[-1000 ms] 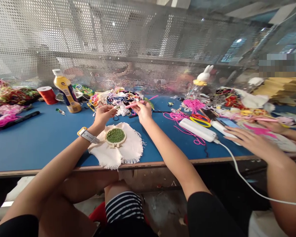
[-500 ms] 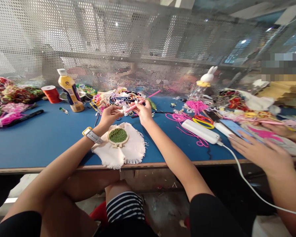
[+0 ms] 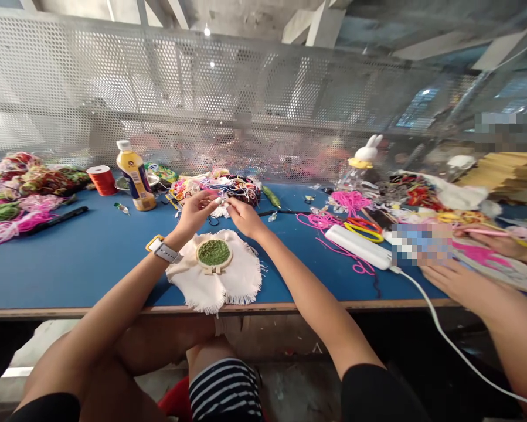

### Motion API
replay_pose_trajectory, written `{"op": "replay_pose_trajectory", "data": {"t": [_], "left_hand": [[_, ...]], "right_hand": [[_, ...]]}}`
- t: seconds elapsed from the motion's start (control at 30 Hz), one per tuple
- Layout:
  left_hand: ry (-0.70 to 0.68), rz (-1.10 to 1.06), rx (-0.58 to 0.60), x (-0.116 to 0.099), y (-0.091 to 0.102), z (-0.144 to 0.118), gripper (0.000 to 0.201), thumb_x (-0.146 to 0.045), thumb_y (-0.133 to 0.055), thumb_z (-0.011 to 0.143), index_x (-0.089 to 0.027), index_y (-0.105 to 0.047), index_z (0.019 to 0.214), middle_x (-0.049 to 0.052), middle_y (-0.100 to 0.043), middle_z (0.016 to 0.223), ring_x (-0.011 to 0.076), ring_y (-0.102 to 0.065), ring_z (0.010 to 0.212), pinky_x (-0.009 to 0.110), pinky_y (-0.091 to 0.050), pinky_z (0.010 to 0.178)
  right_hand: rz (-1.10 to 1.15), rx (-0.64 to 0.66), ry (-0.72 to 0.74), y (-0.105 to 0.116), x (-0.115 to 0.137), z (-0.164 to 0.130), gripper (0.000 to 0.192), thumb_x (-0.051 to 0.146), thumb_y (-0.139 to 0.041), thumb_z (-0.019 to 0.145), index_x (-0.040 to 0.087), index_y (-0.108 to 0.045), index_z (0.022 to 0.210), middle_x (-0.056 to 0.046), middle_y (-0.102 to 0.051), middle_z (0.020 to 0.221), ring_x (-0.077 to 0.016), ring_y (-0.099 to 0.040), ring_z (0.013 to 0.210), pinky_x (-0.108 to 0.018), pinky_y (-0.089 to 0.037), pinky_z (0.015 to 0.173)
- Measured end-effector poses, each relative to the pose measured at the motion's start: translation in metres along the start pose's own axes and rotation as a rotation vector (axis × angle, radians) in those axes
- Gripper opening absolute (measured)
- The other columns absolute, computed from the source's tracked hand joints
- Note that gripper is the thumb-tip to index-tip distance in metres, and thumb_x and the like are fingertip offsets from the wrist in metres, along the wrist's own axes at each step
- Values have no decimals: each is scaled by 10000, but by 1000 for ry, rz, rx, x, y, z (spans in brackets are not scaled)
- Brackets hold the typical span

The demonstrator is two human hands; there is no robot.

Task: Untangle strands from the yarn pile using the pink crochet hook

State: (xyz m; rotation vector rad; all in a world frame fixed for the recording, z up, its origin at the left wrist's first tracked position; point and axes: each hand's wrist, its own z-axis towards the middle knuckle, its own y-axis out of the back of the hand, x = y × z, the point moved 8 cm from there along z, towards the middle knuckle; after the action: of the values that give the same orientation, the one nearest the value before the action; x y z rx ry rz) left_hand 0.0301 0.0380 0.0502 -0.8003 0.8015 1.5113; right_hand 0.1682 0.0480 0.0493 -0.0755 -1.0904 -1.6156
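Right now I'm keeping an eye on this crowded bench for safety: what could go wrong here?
The white cloth under the hoop overhangs the table edge; a forearm could drag it off. Both hands, left hand and right hand, work beside the tangled yarn pile, so strands might snag. A neighbour's hand rests near the white cable, which could be tugged.

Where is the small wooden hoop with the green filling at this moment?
In the head view, the wooden hoop lies on the white frayed cloth near the table's front edge, just below both hands, beside the left wrist's watch.

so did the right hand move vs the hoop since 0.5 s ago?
Yes. The right hand has dropped closer to the embroidery hoop and the left hand, fingertips nearly meeting.
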Motion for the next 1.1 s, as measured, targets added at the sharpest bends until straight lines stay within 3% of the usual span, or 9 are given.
{"op": "replay_pose_trajectory", "data": {"t": [0.27,0.4,0.63,0.8,0.97,1.1], "left_hand": [[61,-75,-175,9,12,-4,295,-406,-793,653,-135,-690,706,-18,-573,525,62,-457,468,189,-352,462],[64,-51,-221,11,16,-4,315,-398,-803,630,-138,-635,570,-19,-542,487,61,-429,456,199,-322,451],[121,-76,-194,11,16,-4,331,-435,-816,594,-142,-666,632,-26,-536,506,56,-398,460,201,-284,450],[104,-185,-344,6,35,-1,318,-422,-810,599,-155,-650,665,-24,-560,567,57,-439,489,191,-310,462],[52,-84,-292,3,31,-2,310,-400,-794,624,-154,-613,571,-40,-486,502,57,-358,456,219,-249,447],[64,-55,-207,8,18,-5,321,-427,-794,626,-152,-634,584,-29,-510,504,73,-407,474,228,-292,475]], "right_hand": [[13,60,57,-18,2,-1,265,166,-406,935,145,-599,1116,-100,-682,1040,-198,-620,968,-312,-448,848],[-19,79,49,-20,2,-2,303,141,-377,936,129,-570,1170,-102,-682,962,-199,-624,931,-323,-454,839],[-36,69,29,-18,0,-3,269,156,-361,947,136,-566,1119,-88,-664,891,-194,-625,871,-308,-457,804],[-64,68,22,-17,-2,-1,250,138,-373,943,147,-578,1086,-79,-662,871,-192,-626,871,-305,-453,812],[-75,94,8,-20,-1,-2,262,149,-376,941,149,-585,1099,-77,-665,851,-201,-628,865,-314,-457,793],[-54,73,35,-20,2,-2,262,141,-386,930,169,-595,1087,-62,-666,859,-189,-620,872,-306,-455,792]]}}
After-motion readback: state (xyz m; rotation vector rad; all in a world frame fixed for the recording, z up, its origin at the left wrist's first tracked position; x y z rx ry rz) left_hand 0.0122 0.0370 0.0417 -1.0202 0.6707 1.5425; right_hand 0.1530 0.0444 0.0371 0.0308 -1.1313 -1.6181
